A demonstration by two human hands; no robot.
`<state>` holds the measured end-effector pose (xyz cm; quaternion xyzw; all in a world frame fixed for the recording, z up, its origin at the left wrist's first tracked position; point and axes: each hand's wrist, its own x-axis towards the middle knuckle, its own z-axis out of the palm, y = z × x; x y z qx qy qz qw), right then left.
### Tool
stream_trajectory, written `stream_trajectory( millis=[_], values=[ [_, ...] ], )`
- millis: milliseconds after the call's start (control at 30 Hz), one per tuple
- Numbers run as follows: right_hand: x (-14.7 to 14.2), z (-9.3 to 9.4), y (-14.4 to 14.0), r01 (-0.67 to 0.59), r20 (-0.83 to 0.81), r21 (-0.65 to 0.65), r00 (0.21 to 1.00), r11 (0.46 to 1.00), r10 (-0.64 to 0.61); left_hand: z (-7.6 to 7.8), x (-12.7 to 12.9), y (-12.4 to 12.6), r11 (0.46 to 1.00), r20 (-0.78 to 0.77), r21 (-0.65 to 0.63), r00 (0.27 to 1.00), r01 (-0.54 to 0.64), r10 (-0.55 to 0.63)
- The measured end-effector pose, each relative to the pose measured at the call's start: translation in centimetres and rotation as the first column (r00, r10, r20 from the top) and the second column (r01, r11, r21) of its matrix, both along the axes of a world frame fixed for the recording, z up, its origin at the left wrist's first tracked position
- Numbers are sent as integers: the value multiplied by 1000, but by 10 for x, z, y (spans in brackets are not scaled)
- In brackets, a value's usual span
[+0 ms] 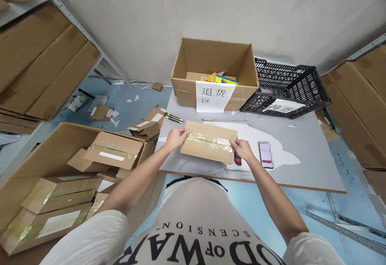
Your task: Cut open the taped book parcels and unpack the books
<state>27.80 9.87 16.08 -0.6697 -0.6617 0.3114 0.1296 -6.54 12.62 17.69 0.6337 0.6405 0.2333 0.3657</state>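
A flat brown cardboard parcel (208, 136) sealed with clear tape lies on the grey table (307, 152) in front of me. My left hand (176, 137) grips its left end, fingers on the tape. My right hand (242, 149) presses on its right end and holds a red-handled tool (237, 160), most of it hidden under the hand. A phone (265, 155) lies just right of my right hand.
A yellow-black box cutter (173, 118) lies at the table's left edge. Behind stand an open carton (214, 70) with a paper label and a black plastic crate (289, 88). A big carton of taped parcels (60, 176) sits on the floor at left. Shelves flank both sides.
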Motion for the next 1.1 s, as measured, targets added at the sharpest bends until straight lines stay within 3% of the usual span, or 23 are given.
stream_trajectory(
  millis=[267, 600, 767, 833, 933, 1000, 1100],
  values=[
    [-3, -8, 11, 33, -15, -44, 999, 998, -34, -33, 0, 3, 991, 81, -101, 992, -84, 93],
    [-4, -18, 17, 132, -36, -21, 991, 991, -132, -55, -3, 11, 982, 234, -143, 960, -124, 155],
    [2, -29, 10, 210, -234, -103, 945, 972, -229, -63, -4, 8, 971, 303, -148, 925, -190, 227],
    [9, -38, -1, 254, -345, -142, 893, 957, -288, -70, -8, 0, 967, 348, -153, 904, -206, 248],
    [18, -58, -29, 307, -355, -66, 882, 949, -310, -83, -17, -23, 959, 400, -176, 874, -220, 274],
    [21, -71, -52, 238, -318, -10, 920, 971, -229, -93, -23, -43, 964, 432, -184, 865, -192, 255],
    [16, -84, -77, 82, -329, 3, 941, 997, -76, -105, -24, -70, 988, 484, -143, 866, -59, 122]
  ],
)
